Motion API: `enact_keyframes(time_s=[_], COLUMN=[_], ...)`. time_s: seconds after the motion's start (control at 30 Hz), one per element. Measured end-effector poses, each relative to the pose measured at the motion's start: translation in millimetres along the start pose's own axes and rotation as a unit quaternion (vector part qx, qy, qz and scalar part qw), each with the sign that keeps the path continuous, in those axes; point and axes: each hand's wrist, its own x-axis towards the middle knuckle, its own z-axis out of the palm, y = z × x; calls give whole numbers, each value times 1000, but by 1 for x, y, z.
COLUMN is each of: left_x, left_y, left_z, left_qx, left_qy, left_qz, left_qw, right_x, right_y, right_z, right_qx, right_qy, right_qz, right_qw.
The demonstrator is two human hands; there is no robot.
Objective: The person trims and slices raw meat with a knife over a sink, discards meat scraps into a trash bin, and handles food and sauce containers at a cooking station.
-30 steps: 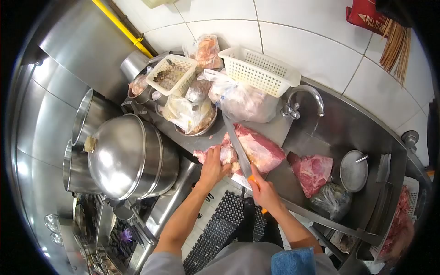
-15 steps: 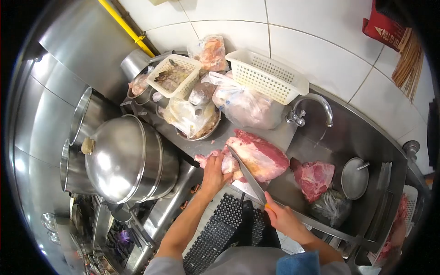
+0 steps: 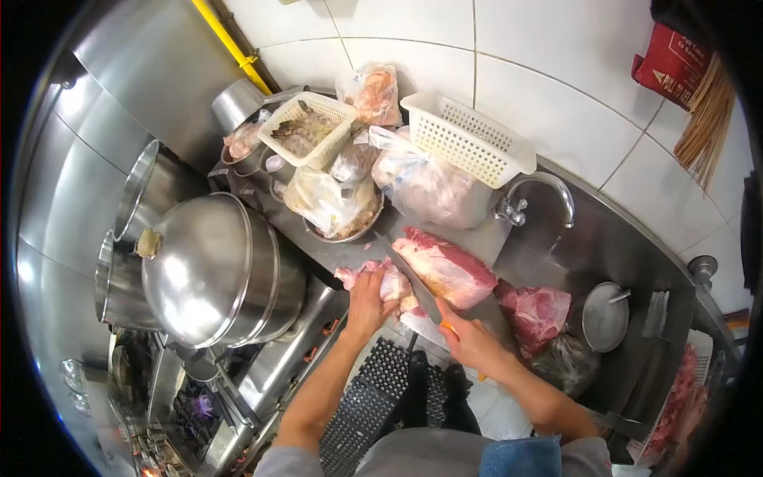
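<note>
My right hand [image 3: 469, 340] is closed on the orange handle of a long knife [image 3: 415, 285]. The blade lies between a large slab of red meat [image 3: 449, 269] and a smaller fatty piece [image 3: 391, 285] on the steel counter. Pressed onto the smaller piece is my left hand [image 3: 368, 306], its fingers curled over it. Just behind the meat sit a bag of pale meat [image 3: 433, 181] and a bowl [image 3: 350, 234] with a plastic bag on top.
At left stand a big domed pot [image 3: 199, 270] and a lit stove burner [image 3: 203, 405]. The sink [image 3: 548, 266] at right holds red meat [image 3: 536, 314], a bag and a round pan [image 3: 606, 316]. White baskets [image 3: 469, 143] stand by the wall, near a running faucet [image 3: 564, 199].
The knife drew back toward me, then slid forward again between the two pieces. My left hand stays on the smaller piece. The whole view has shifted slightly.
</note>
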Motion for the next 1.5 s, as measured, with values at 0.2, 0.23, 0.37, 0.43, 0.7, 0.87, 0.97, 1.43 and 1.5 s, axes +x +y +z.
enact_keyframes(time_s=[0.2, 0.23, 0.37, 0.43, 0.7, 0.87, 0.97, 1.43, 1.5], left_x=[-9, -12, -14, -15, -26, -36, -39, -20, -23], left_y=[8, 10, 4, 1, -9, 0, -4, 22, 18], left_z=[3, 5, 6, 3, 20, 17, 9, -21, -16], left_qx=[-8, -16, -21, -24, -27, -50, -52, 89, 85], left_qy=[17, 21, 31, 17, 87, 82, 58, -38, -23], left_qz=[-6, -12, -19, -36, -11, -90, -54, 58, 63], left_qw=[1000, 1000, 999, 999, 996, 991, 995, 994, 994], right_x=[-36, -21, 5, -22, 16, -61, -122, -60, -44], right_y=[42, 30, 7, 25, 35, 80, 96, 87, 81], right_z=[10, 7, 0, 0, 39, 72, 64, 33, 35], right_qx=[-28, -35, -53, -56, -55, -76, -83, 1, -23], right_qy=[28, 29, 4, -1, 97, 101, 53, 128, 104], right_qz=[-82, -73, -52, -81, -121, -112, -68, -190, -179], right_qw=[996, 996, 997, 995, 986, 986, 993, 973, 978])
